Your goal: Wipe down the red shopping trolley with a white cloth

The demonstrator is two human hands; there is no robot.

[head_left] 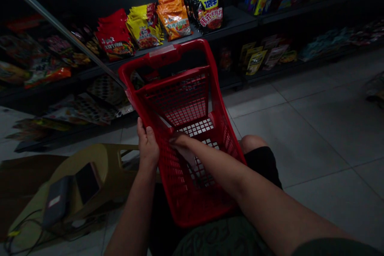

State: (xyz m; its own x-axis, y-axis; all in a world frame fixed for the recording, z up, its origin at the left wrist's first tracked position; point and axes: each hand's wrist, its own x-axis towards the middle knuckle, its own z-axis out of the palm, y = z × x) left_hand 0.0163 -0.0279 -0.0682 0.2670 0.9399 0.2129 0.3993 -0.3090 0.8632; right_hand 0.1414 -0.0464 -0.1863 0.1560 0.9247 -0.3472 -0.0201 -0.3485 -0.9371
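Observation:
A red plastic shopping basket (pixel 231 140) with grid walls stands tilted in front of me, against my legs. My left hand (pixel 147 146) grips its left wall from outside, thumb near the rim. Inside the basket, my right hand (pixel 179 140) presses against the inner left wall, its fingers dark and partly hidden. A pale, thin cloth (pixel 187 156) hangs down from under that hand, blurred at its lower end. Through the grid bottom, light floor shows.
Behind the basket, a dark shelf (pixel 240 20) carries red, yellow, orange and black noodle packets (pixel 174 16). To the left, a yellowish stool (pixel 99 152) bears a phone (pixel 87 182), a dark power bank (pixel 57 200) and cables. A metal pole (pixel 60 28) crosses at upper left. Tiled floor (pixel 315 128) lies right.

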